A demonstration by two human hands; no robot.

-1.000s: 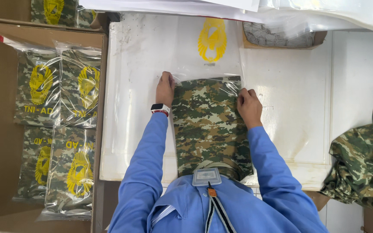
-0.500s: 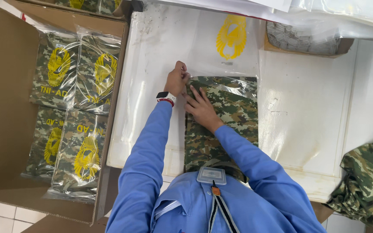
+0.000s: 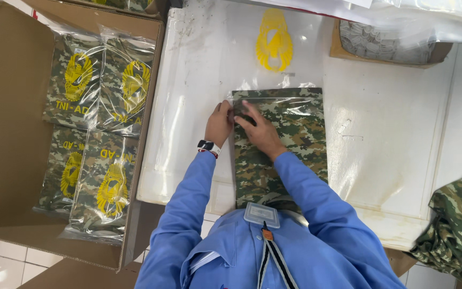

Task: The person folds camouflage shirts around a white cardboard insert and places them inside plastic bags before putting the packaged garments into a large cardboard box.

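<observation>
Two hands, shifted to folded camouflage garment's upper left corner: left hand pinching bag edge, right hand pressed flat. Garment mid-bench; open room rightward; packed box left.

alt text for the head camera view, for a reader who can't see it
Both hands, left hand and right hand, press the left edge of a camouflage garment in a clear bag on a white table. A cardboard box of bagged garments stands to the left.
</observation>
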